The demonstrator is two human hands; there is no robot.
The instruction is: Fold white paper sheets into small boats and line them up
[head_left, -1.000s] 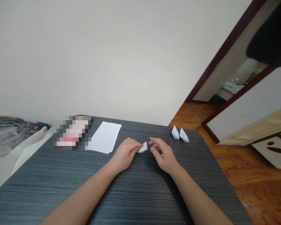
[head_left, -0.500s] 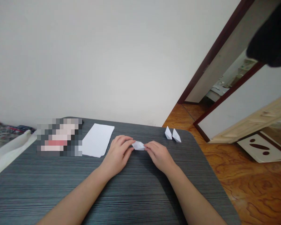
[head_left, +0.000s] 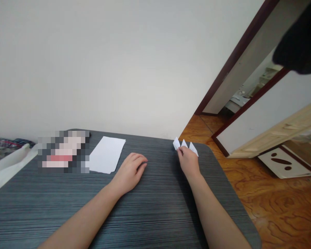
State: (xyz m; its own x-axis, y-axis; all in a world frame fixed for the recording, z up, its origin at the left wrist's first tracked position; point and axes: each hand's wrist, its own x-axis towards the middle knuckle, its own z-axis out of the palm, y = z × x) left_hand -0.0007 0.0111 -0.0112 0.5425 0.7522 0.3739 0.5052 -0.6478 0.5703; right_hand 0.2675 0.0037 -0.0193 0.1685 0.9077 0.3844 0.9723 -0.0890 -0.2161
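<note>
My right hand (head_left: 189, 160) pinches the near end of a small folded white paper piece (head_left: 176, 143) at the table's far right. Just right of it stand two similar folded paper pieces, one in the middle (head_left: 184, 143) and one on the right (head_left: 193, 148); my hand partly covers their lower parts. My left hand (head_left: 132, 171) rests on the dark table with nothing in it, fingers loosely curved and thumb apart. Left of that hand lies a stack of white paper sheets (head_left: 106, 155).
The dark wood-grain table (head_left: 134, 221) meets a pale wall (head_left: 119, 69) at its far edge. A blurred-out flat item (head_left: 67, 148) lies at the table's left. Beyond the right edge are a wooden floor (head_left: 269, 204) and a white box with brown marks (head_left: 285, 160).
My right hand has carried the folded paper piece from between both hands to the far right, beside the other two. My left hand has let go of it and stayed in place.
</note>
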